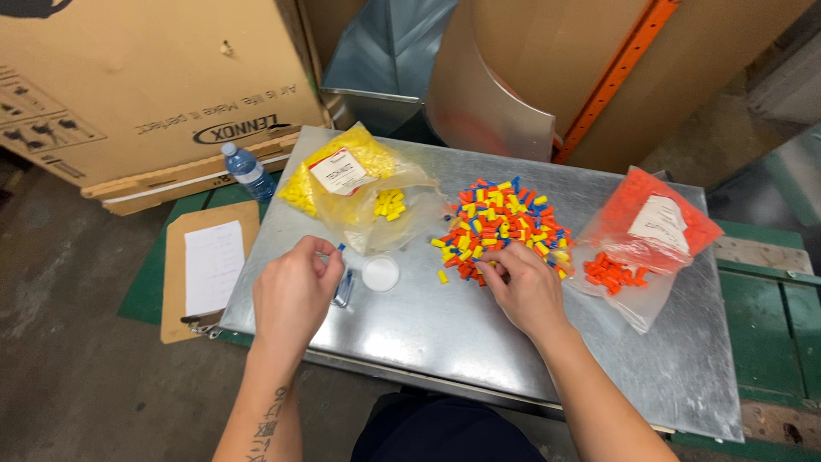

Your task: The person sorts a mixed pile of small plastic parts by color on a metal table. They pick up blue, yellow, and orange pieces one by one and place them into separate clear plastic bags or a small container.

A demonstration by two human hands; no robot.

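A mixed pile of small yellow, orange and blue caps (500, 221) lies in the middle of a metal sheet table (445, 334). My right hand (523, 287) rests at the pile's near edge with fingertips among the caps. My left hand (295, 291) is curled over a small blue cap (341, 247) at its fingertips, next to a small clear plastic bag (345, 287) and a white round lid (380, 273). A clear bag of yellow caps (359, 184) lies behind my left hand. A bag of orange caps (650, 227) lies at the right.
A plastic water bottle (246, 171) stands off the table's far left corner. A clipboard with paper (209, 265) lies on a green surface at the left. A large cardboard box (145, 77) and bent sheet metal (487, 94) stand behind the table.
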